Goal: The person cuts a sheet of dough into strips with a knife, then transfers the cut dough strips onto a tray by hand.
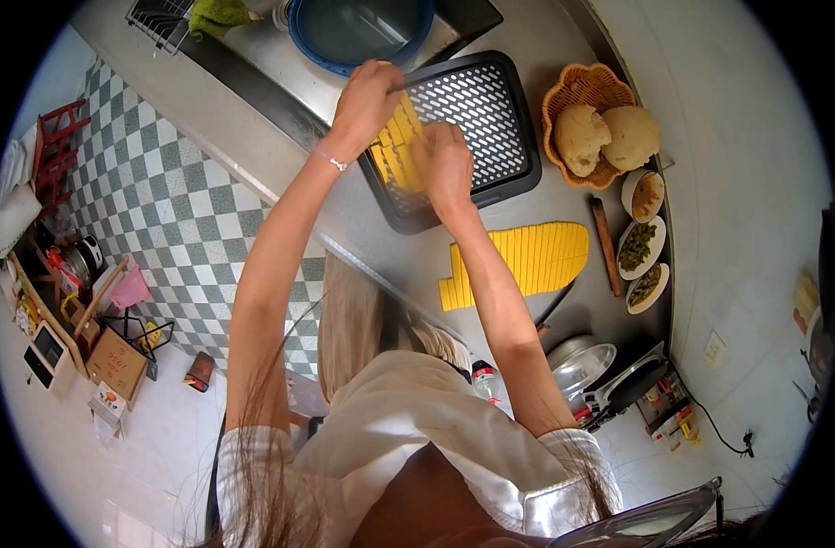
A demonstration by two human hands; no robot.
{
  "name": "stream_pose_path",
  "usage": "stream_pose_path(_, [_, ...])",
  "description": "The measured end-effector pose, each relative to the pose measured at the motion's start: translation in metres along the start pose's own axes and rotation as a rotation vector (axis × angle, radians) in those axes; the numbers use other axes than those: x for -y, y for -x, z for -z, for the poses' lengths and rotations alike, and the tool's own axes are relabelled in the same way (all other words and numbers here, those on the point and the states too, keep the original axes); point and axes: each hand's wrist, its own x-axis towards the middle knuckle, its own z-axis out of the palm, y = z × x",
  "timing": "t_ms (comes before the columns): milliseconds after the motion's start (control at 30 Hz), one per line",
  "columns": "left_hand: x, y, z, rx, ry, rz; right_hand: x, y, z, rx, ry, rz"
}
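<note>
My left hand is over the upper left part of a dark perforated tray, its fingers pressed together on a yellow strip that is mostly hidden. Short yellow strips lie in rows along the tray's left side, between my hands. My right hand is just right of these strips, its fingers curled and blurred, so what they hold cannot be made out. Below the tray, a larger group of sliced yellow strips rests side by side on the metal counter, partly behind my right forearm.
A blue basin of liquid stands beyond the tray. Along the wall are a wicker basket with bread, several small white dishes of food and a wooden stick. A knife lies near my right forearm.
</note>
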Motion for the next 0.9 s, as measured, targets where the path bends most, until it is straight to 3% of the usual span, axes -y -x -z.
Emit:
stream_pose_path(233, [-0.011,0.046,0.012,-0.238,0.115,0.118,-0.003,0.002,0.003,0.043,0.025,0.025])
stream_pose_path(500, [-0.022,0.111,0.009,-0.228,0.199,0.293,-0.006,-0.003,0.003,0.077,0.093,0.052])
stream_pose_path(733, [-0.042,0.163,-0.01,-0.178,0.228,0.266,-0.021,0.016,0.032,0.108,0.09,0.072])
stream_pose_path(900, [-0.061,0.206,-0.045,0.042,0.292,0.197,-0.051,0.074,0.104,0.188,0.119,0.155])
